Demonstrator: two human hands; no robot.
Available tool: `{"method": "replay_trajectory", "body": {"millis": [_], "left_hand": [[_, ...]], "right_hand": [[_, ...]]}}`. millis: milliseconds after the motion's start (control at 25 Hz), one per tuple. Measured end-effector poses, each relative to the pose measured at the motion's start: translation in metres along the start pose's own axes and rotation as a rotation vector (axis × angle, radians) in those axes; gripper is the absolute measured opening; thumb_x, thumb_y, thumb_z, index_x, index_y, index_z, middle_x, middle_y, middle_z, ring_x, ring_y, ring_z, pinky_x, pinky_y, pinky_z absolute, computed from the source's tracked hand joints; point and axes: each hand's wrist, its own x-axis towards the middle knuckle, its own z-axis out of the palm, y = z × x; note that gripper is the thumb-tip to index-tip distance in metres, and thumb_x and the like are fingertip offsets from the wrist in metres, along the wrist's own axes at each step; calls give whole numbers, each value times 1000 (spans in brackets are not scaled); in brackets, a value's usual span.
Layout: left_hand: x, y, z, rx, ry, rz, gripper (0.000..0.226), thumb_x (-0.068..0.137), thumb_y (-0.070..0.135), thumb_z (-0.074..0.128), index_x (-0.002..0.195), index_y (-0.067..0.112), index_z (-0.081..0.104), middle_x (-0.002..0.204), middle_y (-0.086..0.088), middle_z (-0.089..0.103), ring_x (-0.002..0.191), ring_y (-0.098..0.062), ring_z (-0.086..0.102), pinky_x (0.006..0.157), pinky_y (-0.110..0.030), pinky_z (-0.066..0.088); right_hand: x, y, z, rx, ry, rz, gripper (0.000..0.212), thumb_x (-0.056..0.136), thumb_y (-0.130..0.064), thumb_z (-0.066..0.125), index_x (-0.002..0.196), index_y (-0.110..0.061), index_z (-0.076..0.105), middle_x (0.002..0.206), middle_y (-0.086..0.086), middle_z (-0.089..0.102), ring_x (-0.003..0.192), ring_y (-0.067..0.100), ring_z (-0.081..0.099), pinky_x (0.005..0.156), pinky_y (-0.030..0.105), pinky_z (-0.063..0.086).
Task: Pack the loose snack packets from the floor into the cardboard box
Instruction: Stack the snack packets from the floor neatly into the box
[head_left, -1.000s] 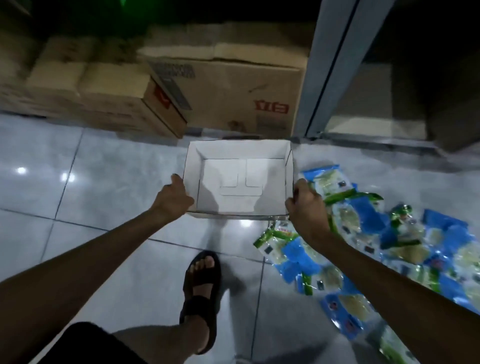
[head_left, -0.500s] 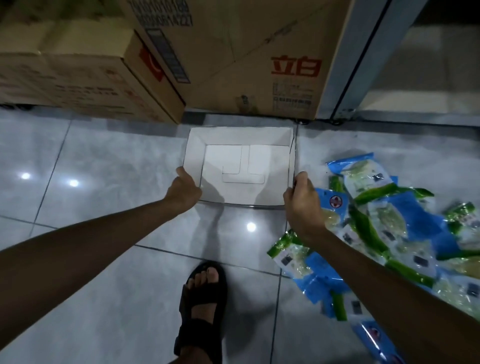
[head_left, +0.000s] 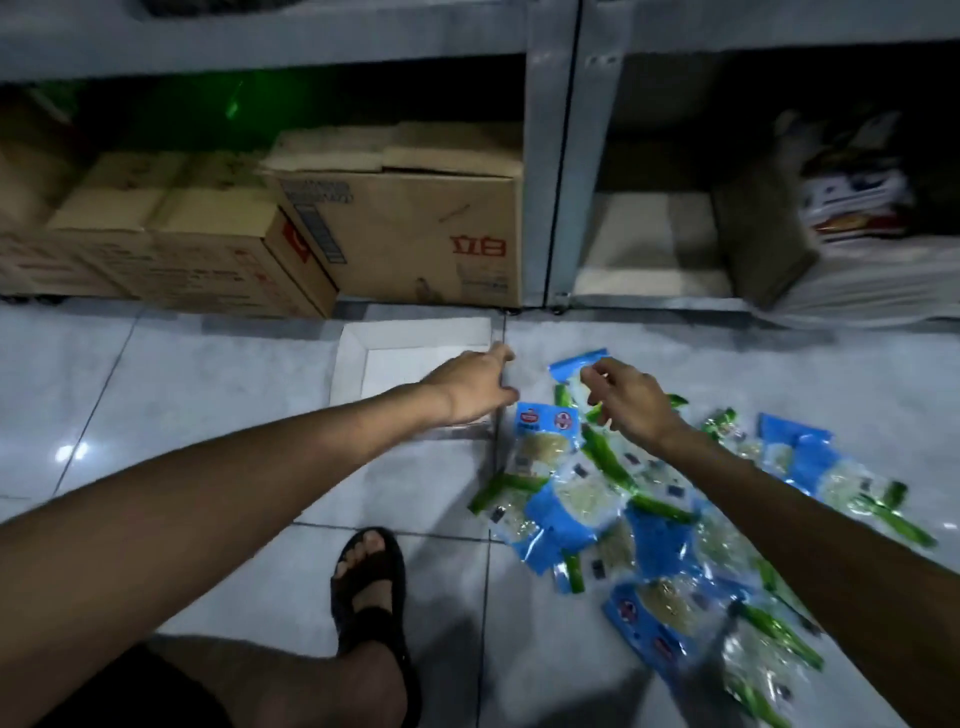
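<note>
A shallow white cardboard box (head_left: 349, 365) lies open on the tiled floor, nothing showing inside it. My left hand (head_left: 475, 385) reaches across the box, its straight fingers at the right wall; it hides the box's right half. To the right sprawls a pile of several blue and green snack packets (head_left: 571, 499). My right hand (head_left: 628, 399) hovers over the pile's far end, fingers loosely curled just above the topmost blue packet (head_left: 571, 365). It has lifted nothing.
Brown cartons (head_left: 415, 239) stand under a grey metal shelf rack (head_left: 550, 156) right behind the box. A bag (head_left: 852, 208) sits in the right shelf bay. My sandalled foot (head_left: 370, 577) is planted on the tiles near the pile's left edge.
Both hands have let go of the box's near corners. My left hand moved across to the box's right wall and my right hand moved out over the packets. The view rose.
</note>
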Motion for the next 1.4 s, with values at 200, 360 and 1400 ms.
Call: {"method": "replay_trajectory", "body": {"millis": [200,360,1400], "left_hand": [[-21,84,4,-132,-100,92,36,88,30,66,120,16,57,109,-8,70,90,-24,70,82,-32,54],[-32,114,3,-111,-79,125,30,88,27,67,115,17,59,106,-9,70,82,-23,69,68,-27,47],[98,23,251,124,50,-188,90,64,48,84,129,10,35,131,-13,46,120,-32,45,96,-42,41]], "right_hand": [[-67,31,-83,-91,-10,55,21,97,-31,51,96,-13,62,76,6,67,53,17,62,48,17,46],[-99,60,-102,-90,43,149,16,93,-30,58,92,-14,62,76,7,68,59,22,64,57,27,48],[48,195,53,853,412,976,19,70,-1,81,66,-12,66,77,12,70,70,28,68,70,45,60]]}}
